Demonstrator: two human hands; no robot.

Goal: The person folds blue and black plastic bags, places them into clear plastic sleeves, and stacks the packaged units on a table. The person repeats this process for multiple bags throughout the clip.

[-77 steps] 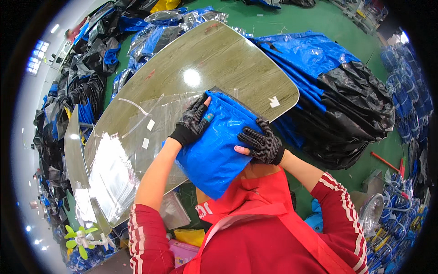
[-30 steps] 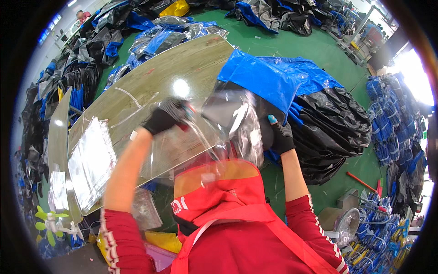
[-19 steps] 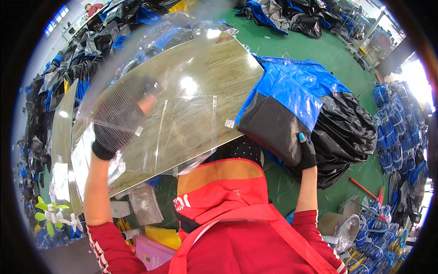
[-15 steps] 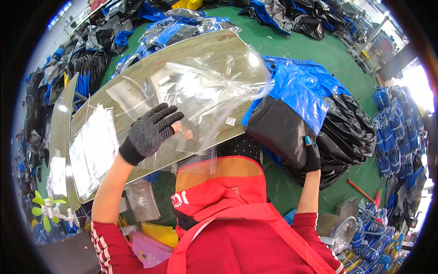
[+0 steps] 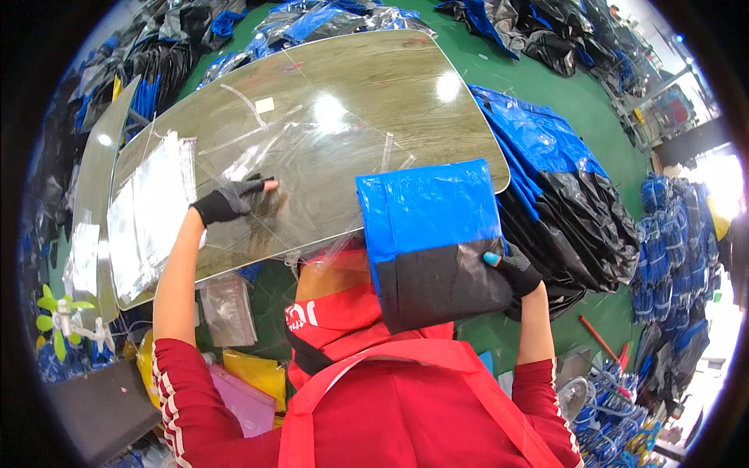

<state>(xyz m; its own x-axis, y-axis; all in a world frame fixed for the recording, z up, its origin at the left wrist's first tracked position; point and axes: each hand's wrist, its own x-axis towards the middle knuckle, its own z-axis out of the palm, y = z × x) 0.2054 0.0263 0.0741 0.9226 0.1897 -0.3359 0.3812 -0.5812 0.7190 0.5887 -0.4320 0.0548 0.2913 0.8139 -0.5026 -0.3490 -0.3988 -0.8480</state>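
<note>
My right hand (image 5: 515, 269), in a black fingerless glove, grips a folded blue-and-black plastic sheet (image 5: 437, 210) by its right edge. The thumb lies on top and the other fingers are hidden beneath. The folded sheet hangs at the table's near edge, overlapping its right part. My left hand (image 5: 234, 200), gloved the same way, rests open with fingers stretched out over a clear plastic bag (image 5: 292, 199). That bag lies flat on the wood-patterned table (image 5: 367, 74), and its outline is hard to make out.
A stack of clear bags (image 5: 152, 214) lies at the table's left end. Right of the table sits a heap of blue-and-black sheets (image 5: 581, 203). Tied blue bundles (image 5: 675, 234) stand at far right. A small green fan (image 5: 62, 320) is at lower left.
My right hand has brought the folded sheet left and nearer, away from the heap. My left hand has shifted slightly left, and the clear plastic beneath it now lies flatter.
</note>
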